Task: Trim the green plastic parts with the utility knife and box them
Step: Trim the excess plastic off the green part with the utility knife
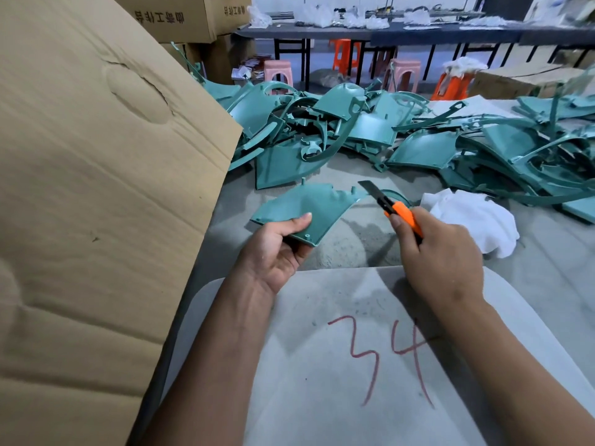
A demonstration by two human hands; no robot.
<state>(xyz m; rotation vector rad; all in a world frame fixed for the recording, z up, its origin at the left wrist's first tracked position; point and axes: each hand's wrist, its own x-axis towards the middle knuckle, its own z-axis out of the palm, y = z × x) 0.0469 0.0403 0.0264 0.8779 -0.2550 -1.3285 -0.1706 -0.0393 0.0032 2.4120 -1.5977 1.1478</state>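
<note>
Nearest the camera lies a grey surface (322, 365) marked 34 in red, with a large cardboard box (96, 188) leaning at the left. Beyond, a heap of green parts (370, 130) is spread over the floor. One green plastic part (309, 204) is gripped at its near corner by the left hand (277, 249), its long axis running away to the right. The utility knife (391, 206) is clasped in the right hand (441, 255), blade extended and poised just beside the part's far right edge, so the cut is judged to fall there.

Cardboard box (80, 188), nine o'clock: cut off by left, top and bottom edges. Utility knife (397, 210) handle: rear hidden inside right hand (441, 255). Green parts pile (531, 156), three o'clock: runs past right edge. Far bench (386, 32) clutter: indistinct.
</note>
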